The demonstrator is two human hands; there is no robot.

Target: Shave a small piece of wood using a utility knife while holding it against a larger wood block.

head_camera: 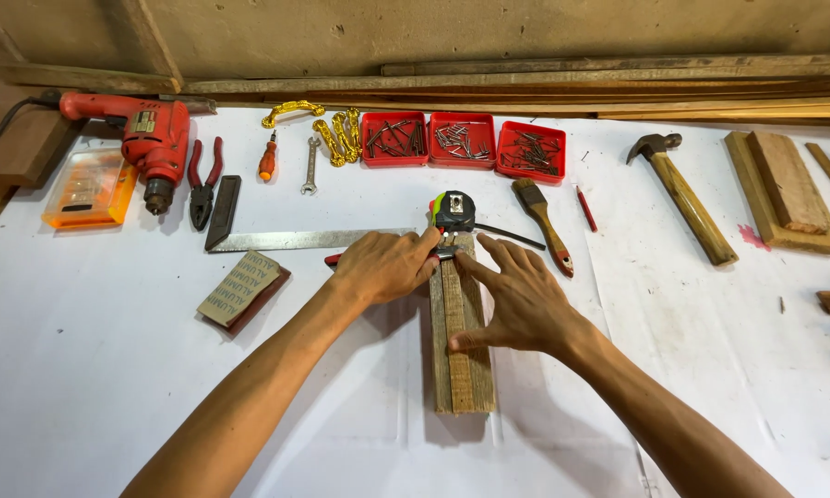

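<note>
Measuring looks like the step in hand: a white-covered counter (110,369) carries a short wooden block (461,341) lying lengthwise at centre, its far end touching a black-and-green tape measure (453,210). Left hand (385,267) curls narrow over the tape's hook end at the block's far left corner, fingers pinched on it; whether a red pencil (333,261) poking out beside it is also held, cannot tell. Right hand (516,297) lies flat and spread wide on the block's top, fingers pressing it down, holding nothing. Next move, as a guess, calls for keeping the block pinned steady while the tape runs straight along the grain. Steel square (304,240) lies just left, paintbrush (544,226) just right, three red nail trays (463,140) beyond, hammer (682,198) well apart.
</note>
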